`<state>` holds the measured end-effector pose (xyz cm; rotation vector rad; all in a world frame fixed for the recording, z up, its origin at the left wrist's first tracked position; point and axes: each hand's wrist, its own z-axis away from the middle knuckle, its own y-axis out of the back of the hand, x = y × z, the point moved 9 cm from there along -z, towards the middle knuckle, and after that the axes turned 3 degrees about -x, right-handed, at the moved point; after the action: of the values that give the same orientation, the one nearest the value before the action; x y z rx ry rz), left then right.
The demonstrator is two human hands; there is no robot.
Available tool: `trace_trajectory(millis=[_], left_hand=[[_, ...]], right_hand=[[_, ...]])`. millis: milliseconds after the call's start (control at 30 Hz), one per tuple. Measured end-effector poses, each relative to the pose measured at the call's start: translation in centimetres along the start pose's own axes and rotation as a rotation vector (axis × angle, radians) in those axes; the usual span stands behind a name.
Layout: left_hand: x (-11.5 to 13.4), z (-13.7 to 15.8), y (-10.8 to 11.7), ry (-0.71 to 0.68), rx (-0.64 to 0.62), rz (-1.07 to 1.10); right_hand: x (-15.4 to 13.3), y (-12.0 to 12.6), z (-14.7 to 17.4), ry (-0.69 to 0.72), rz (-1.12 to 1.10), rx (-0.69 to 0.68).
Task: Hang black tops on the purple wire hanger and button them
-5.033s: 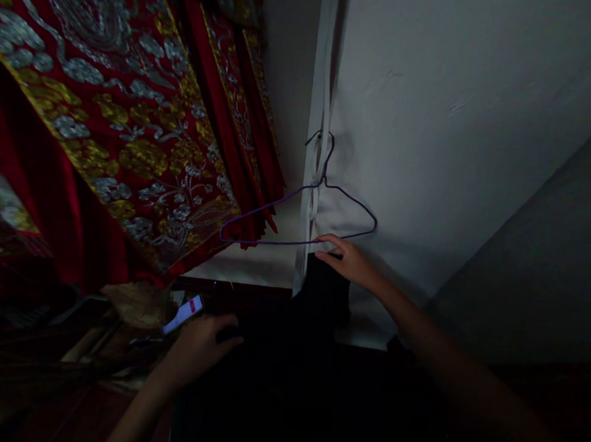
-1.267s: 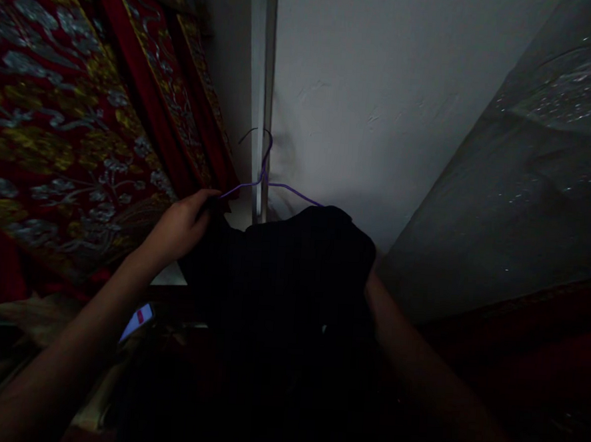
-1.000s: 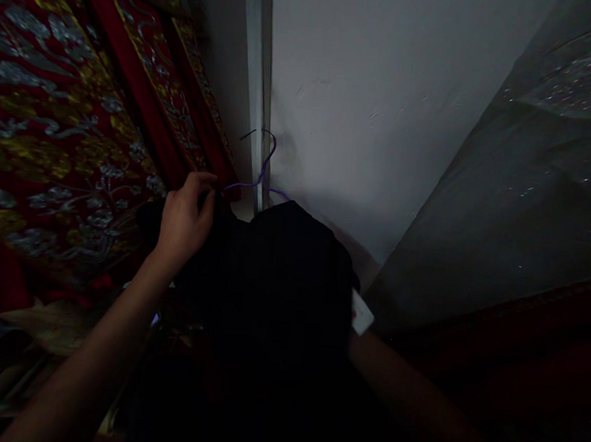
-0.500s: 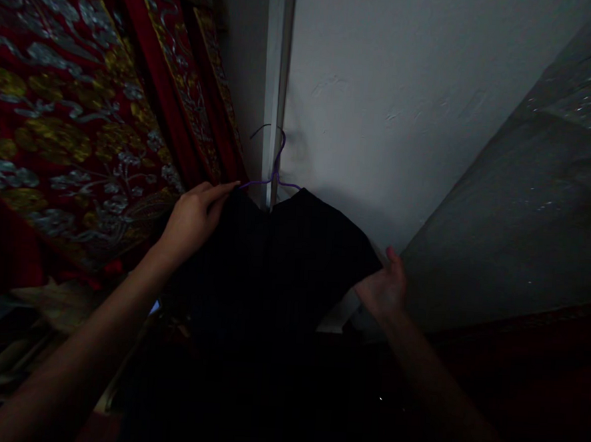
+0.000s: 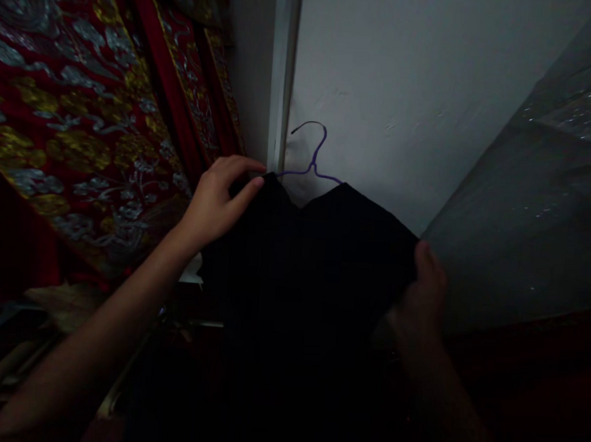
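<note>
A black garment with short sleeves point(image 5: 317, 262) hangs on a thin purple hanger point(image 5: 314, 162), whose hook is free in front of the wall. My left hand point(image 5: 222, 193) is closed on the garment's shoulder by the neckline, thumb in front and fingers over the hanger's arm. At the opposite sleeve edge, my right hand point(image 5: 426, 282) grips the cloth, its thumb in front. Some of the right fingers are behind the fabric or lost in shadow. The lower part of the garment melts into darkness.
Red cloth with gold and silver embroidery point(image 5: 81, 121) hangs on the left. A pale wall point(image 5: 409, 68) with a vertical strip point(image 5: 282, 67) stands behind. Clear plastic sheeting point(image 5: 537, 196) covers something at right. Dim clutter point(image 5: 64, 307) lies at lower left.
The garment and hanger have shifted right, off the vertical strip. Both hands moved right with them. My left thumb now shows on the shoulder, and my right hand has turned around the sleeve edge.
</note>
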<state>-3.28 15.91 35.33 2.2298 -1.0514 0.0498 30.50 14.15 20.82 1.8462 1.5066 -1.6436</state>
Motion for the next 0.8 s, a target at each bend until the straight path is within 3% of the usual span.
trace_trajectory(millis=[67, 133, 167, 233, 333, 400, 467, 567, 700, 800], left_hand=[[0.0, 0.5, 0.1, 0.1, -0.034, 0.08], [-0.5, 1.5, -0.7, 0.261, -0.155, 0.237], [-0.6, 2.2, -1.2, 0.336, -0.225, 0.332], [-0.5, 3.8, -1.8, 0.446, -0.32, 0.517], [-0.4, 6.8, -1.6, 0.593, -0.359, 0.752], [-0.5, 9.1, -1.2, 0.701, -0.402, 0.866], [-0.7, 11.2, -0.3, 0.766, -0.453, 0.893], [-0.7, 12.4, 2.1, 0.686, -0.579, 0.76], [-0.8, 12.0, 5.3, 0.46, -0.735, 0.403], [-2.0, 11.3, 7.1, 0.413, -0.671, 0.237]], right_hand=[[-1.6, 2.0, 3.4, 0.144, 0.125, 0.091], [-3.3, 1.9, 6.9, 0.306, 0.345, -0.021], [-4.1, 0.8, 8.8, 0.41, 0.411, -0.174], [-4.6, -3.0, 13.2, 0.557, 0.411, -0.656], [-4.2, -7.4, 20.0, 0.625, 0.295, -1.348], [-3.2, -9.1, 22.8, 0.591, 0.321, -1.662], [-1.9, -10.1, 23.7, 0.51, 0.396, -1.818], [-1.1, -11.3, 21.5, 0.427, 0.425, -1.708], [-2.1, -11.5, 15.0, 0.541, 0.37, -1.224], [-1.3, -11.0, 10.3, 0.562, 0.414, -0.928]])
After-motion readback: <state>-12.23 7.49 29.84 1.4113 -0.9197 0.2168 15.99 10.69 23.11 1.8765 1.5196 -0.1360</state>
